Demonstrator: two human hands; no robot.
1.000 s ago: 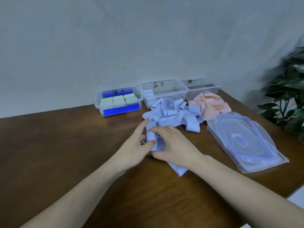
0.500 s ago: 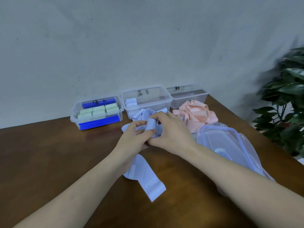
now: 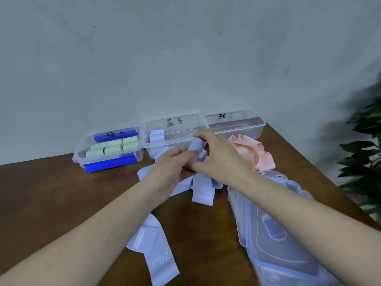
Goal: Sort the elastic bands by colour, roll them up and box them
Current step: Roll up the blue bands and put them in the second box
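Observation:
My left hand and my right hand both grip a light blue elastic band, partly rolled into a roll at my fingertips. Its loose tail, printed "20", trails toward me over the table. More light blue bands lie heaped under my hands. A pink pile of bands sits to the right. Three clear boxes stand at the wall: the left box holds green rolls, the middle box holds one blue roll, the right box looks bare.
Clear lids with blue rims are stacked at the right front of the brown table. A leafy plant stands past the table's right edge. A pale wall rises directly behind the boxes.
Both hands lifted the band off the table and carried the roll toward the middle box. The tail slid out nearer to me. The camera view shifted closer.

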